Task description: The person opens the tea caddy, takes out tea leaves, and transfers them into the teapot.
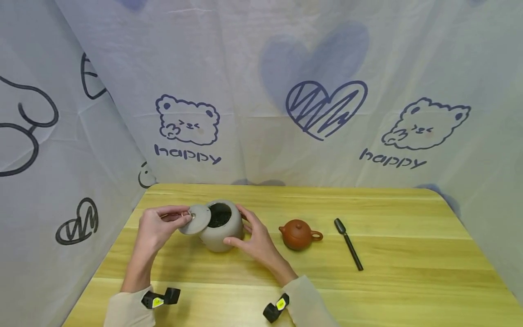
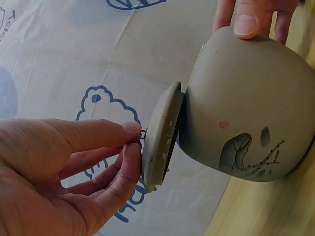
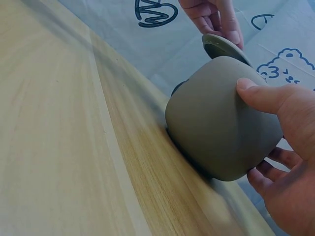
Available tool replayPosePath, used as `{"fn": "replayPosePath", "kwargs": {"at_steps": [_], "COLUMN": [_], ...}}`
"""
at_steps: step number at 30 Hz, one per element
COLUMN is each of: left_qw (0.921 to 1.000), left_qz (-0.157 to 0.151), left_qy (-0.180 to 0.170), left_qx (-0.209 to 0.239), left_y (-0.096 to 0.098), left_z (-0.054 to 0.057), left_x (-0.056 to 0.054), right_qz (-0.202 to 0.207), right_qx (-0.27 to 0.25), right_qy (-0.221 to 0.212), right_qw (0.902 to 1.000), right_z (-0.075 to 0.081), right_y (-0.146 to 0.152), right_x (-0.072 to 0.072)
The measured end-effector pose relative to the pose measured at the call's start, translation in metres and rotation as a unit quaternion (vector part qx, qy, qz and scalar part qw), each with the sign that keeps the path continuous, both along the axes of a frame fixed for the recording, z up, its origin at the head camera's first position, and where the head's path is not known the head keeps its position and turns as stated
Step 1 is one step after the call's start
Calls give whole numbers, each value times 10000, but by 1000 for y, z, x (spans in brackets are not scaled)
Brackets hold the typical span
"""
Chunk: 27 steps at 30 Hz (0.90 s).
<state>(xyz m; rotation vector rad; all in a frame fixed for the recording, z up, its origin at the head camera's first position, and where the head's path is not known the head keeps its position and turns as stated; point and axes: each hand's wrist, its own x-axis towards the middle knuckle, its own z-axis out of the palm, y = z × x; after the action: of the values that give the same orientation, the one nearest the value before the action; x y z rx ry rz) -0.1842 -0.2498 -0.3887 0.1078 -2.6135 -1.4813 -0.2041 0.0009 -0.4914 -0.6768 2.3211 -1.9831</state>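
A round grey ceramic jar stands on the table, its mouth uncovered on the right part and dark inside. In the left wrist view, a painted leaf and branch show on the jar's side. My left hand pinches the small metal ring on top of the jar's lid. The lid is tilted at the left edge of the mouth; whether it touches the rim I cannot tell. My right hand holds the jar from the right, thumb on the near side and fingers around the far side.
Right of the jar is a reddish-brown clay teapot, handle pointing right. Farther right lies a dark long-handled scoop. The wooden table meets a printed cloth at the back and sides.
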Motion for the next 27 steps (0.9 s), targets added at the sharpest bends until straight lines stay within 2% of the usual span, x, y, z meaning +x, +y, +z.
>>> {"fn": "replayPosePath", "kwargs": {"at_steps": [4, 11, 14, 18, 21, 27], "left_qw": [9999, 9994, 9986, 9964, 9952, 9942], "left_qz": [-29, -141, -166, -172, -175, -194], "left_qy": [68, 303, 491, 809, 942, 985], "left_qx": [-93, 49, -31, -187, -219, -381], "left_y": [5, 17, 24, 34, 39, 45], "left_z": [0, -1, -3, -6, -8, -8], "left_x": [-2, -8, -11, -14, -15, -17], "right_qz": [28, 98, 45, -13, -2, 24], "right_qx": [-46, -96, -94, 8, 52, 91], "right_qy": [-48, -95, -22, 31, 26, -15], "right_qw": [10000, 9999, 9999, 10000, 10000, 10000], "right_z": [6, 37, 25, 2, 1, 2], "right_y": [-1, 3, 1, 0, 1, 0], "right_x": [3, 16, 10, 0, 0, 1]}}
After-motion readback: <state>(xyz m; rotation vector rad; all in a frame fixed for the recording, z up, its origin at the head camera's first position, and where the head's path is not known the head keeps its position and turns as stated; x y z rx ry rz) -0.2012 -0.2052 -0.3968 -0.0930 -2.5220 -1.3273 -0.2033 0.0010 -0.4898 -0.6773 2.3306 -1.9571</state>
